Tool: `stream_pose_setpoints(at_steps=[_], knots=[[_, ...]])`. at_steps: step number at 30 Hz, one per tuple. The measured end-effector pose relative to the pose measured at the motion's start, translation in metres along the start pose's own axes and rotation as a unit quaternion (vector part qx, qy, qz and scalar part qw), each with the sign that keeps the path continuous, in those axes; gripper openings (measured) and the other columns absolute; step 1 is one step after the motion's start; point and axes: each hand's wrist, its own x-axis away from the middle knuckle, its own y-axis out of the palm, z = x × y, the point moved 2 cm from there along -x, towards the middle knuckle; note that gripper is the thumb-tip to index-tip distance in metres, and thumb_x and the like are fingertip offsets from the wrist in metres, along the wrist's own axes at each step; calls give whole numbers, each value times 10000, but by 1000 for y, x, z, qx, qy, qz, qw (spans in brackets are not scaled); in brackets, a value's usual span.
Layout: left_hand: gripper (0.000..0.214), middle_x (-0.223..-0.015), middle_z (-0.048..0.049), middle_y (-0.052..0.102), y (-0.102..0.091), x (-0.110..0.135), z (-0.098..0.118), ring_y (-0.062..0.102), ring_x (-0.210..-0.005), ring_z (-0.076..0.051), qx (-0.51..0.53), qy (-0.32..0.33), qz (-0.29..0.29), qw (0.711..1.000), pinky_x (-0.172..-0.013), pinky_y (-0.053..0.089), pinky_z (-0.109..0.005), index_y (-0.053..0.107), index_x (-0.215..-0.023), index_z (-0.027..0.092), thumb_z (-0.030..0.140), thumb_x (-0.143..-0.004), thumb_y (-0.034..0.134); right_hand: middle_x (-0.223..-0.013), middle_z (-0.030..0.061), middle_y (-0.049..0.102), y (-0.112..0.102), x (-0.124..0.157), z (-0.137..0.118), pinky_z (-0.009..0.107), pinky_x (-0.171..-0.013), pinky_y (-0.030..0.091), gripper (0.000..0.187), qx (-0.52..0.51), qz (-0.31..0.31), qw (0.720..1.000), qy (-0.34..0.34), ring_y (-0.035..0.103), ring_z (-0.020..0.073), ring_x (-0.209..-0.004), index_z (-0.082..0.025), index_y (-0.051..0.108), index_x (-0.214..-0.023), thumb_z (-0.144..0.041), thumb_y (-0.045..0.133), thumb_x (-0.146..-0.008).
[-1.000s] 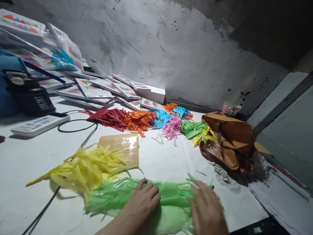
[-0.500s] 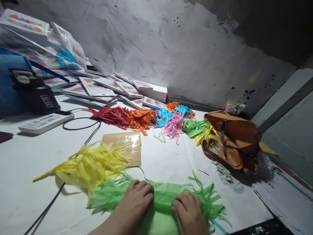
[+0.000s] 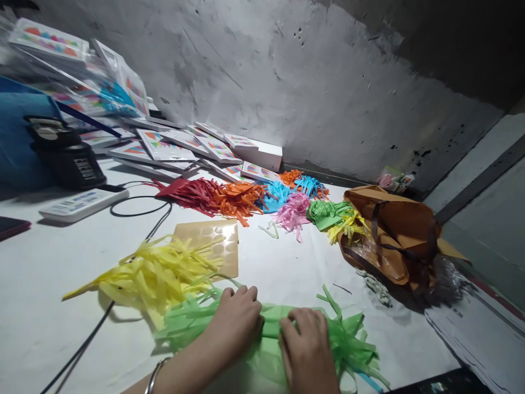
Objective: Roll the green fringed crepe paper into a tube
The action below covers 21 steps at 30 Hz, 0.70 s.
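"What's the biggest thing from where you stand?"

"The grey wall, well beyond the left grip and the right grip. Then the white surface, stretching out under both."

"And on it?"

"A heap of flat boxes, well past the left grip and off to its left. A brown bag gapes beyond the right grip, to its right. Between those runs a row of fringed paper bunches: red, orange, blue, pink, green, yellow."

"Where's the green paper?"

"Right under both grips, a darker band across it between them, fringe spilling out either side. The yellow bunch lies just left of the left grip, its strands meeting that green fringe. Further left and beyond is a black bottle; nearer, just past the left grip, a gold sheet, partly under the yellow strands."

"Are they holding the paper?"

"Both grips are narrow, fingers curled down onto it, side by side and apart. The thumbs are hidden, so I can't tell whether they pinch it."

"Anything smaller?"

"A bracelet on the wrist behind the left grip."
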Motion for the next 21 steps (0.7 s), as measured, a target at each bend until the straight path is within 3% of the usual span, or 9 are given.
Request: stream_pose_setpoints(at_steps=[3, 5, 9, 12, 15, 18, 21], knots=[[103, -1032, -129, 719, -1, 4, -2, 656, -984, -346, 4, 2, 15, 1000, -832, 452, -509, 733, -917, 156, 181, -852, 656, -707, 0, 537, 4, 0, -8, 381, -833, 334, 302, -36, 7, 998, -46, 483, 200, -700, -223, 510, -727, -4, 396, -901], [173, -1138, -97, 696, 4, 6, -5, 627, -1040, -321, 9, 33, 33, 999, -911, 420, -509, 701, -1003, 200, 202, -831, 716, -700, -4, 524, 3, 2, -9, 359, -781, 326, 280, -48, 15, 998, -34, 461, 196, -685, -223, 502, -725, -27, 415, -906], [93, -1039, -5, 701, 21, 12, -7, 601, -997, -238, 28, 162, 139, 977, -1001, 323, -460, 661, -820, 241, 228, -866, 740, -812, 18, 566, 5, 5, -11, 375, -793, 325, 159, -104, -12, 994, 12, 482, 216, -766, -218, 549, -853, -104, 449, -899], [121, -949, 12, 689, 28, 18, -8, 587, -935, -213, 57, 198, 194, 959, -1015, 285, -430, 630, -814, 237, 219, -875, 733, -784, 34, 555, 11, 9, -15, 396, -777, 335, 244, -87, -3, 996, -15, 466, 224, -742, -210, 550, -829, -109, 357, -941], [151, -978, 13, 683, 28, 25, -8, 580, -933, -212, 111, 176, 168, 964, -964, 312, -402, 627, -920, 254, 131, -859, 692, -713, 32, 517, 13, 13, -16, 371, -700, 329, 371, -64, 16, 997, -31, 430, 210, -676, -207, 532, -738, -127, 280, -998], [232, -958, 6, 683, 26, 28, -13, 595, -919, -217, 160, 118, 119, 973, -883, 351, -387, 624, -947, 246, 46, -830, 606, -750, 34, 553, 7, 15, -13, 372, -734, 363, 306, -42, -9, 998, -55, 484, 203, -709, -180, 631, -892, -113, 352, -1000], [297, -896, -7, 713, 23, 26, -23, 635, -886, -238, 141, 55, 83, 985, -858, 369, -420, 648, -941, 233, -7, -822, 519, -789, 36, 594, -1, 17, -10, 409, -861, 400, 248, -27, -8, 997, -77, 551, 194, -768, -165, 667, -991, -84, 433, -980]])
